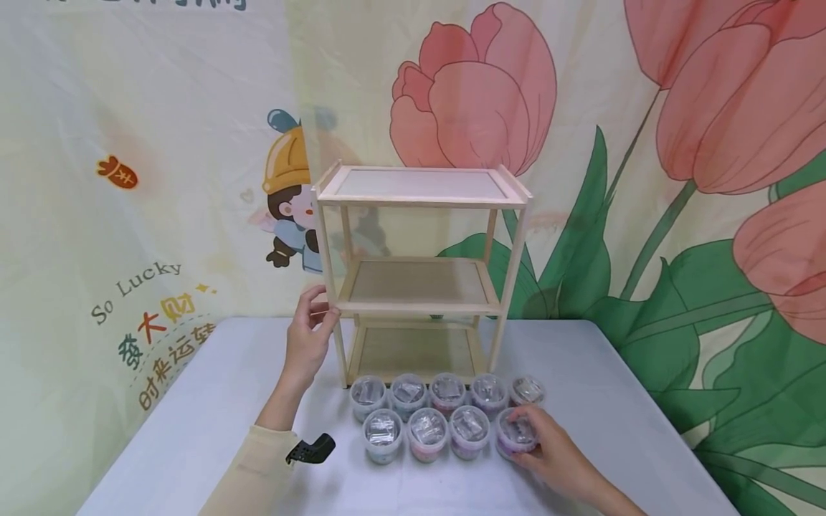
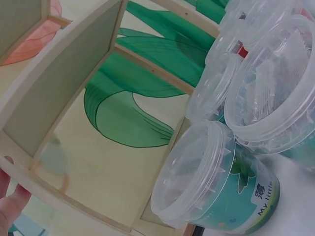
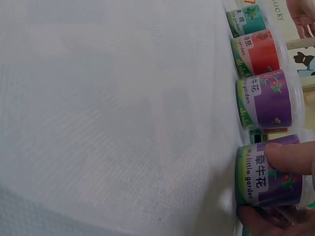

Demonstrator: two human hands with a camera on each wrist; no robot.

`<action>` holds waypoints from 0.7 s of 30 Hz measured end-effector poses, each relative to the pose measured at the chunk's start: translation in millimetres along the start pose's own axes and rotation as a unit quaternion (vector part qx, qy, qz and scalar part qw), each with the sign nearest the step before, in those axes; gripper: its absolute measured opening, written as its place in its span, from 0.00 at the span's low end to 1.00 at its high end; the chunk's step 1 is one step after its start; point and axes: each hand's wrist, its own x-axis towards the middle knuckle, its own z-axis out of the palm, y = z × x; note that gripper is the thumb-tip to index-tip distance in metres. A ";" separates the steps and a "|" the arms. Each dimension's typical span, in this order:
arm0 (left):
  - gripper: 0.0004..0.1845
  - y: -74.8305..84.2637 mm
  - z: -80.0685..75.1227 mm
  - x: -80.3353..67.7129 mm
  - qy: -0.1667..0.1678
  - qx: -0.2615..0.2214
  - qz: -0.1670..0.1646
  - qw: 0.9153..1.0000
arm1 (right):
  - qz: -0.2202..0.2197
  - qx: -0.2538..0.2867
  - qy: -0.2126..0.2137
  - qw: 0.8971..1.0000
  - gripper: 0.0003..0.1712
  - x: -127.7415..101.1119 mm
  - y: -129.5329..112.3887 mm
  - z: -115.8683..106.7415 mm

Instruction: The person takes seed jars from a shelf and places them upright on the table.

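A three-tier light wooden shelf [image 1: 419, 308] stands on the table. My left hand [image 1: 308, 344] grips its left front post near the middle tier; in the left wrist view, fingers [image 2: 14, 204] lie against the wooden frame. At the front right, my right hand [image 1: 558, 451] holds a purple planting tub [image 3: 256, 172] labelled "My little garden", thumb on one side and fingers on the other. Its clear lid [image 1: 518, 430] is partly covered by the hand. Other lidded tubs stand beside it in two rows, including a red one [image 3: 263, 51] and a teal one [image 2: 236, 187].
The tubs' back row [image 1: 408, 393] sits close in front of the shelf's bottom tier [image 1: 413, 351]. White cloth covers the table [image 1: 594, 373]. Behind the shelf hangs a printed curtain [image 1: 213, 143] with tulips. A black device [image 1: 312, 449] is by the left sleeve.
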 end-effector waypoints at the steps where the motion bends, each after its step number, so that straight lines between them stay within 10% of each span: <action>1: 0.25 0.1 -0.1 -0.5 0.000 0.002 -0.001 1.000 | -0.003 0.003 -0.001 1.000 0.33 -0.1 -0.4 0.2; 11: 0.24 2.8 1.0 -4.2 -0.003 0.000 0.005 1.000 | 0.026 0.039 -0.073 0.996 0.31 -4.2 0.1 -13.9; 21: 0.26 -2.5 -10.7 -4.4 -0.029 0.051 0.004 0.998 | 0.037 0.119 -0.225 0.966 0.42 1.5 0.3 -47.5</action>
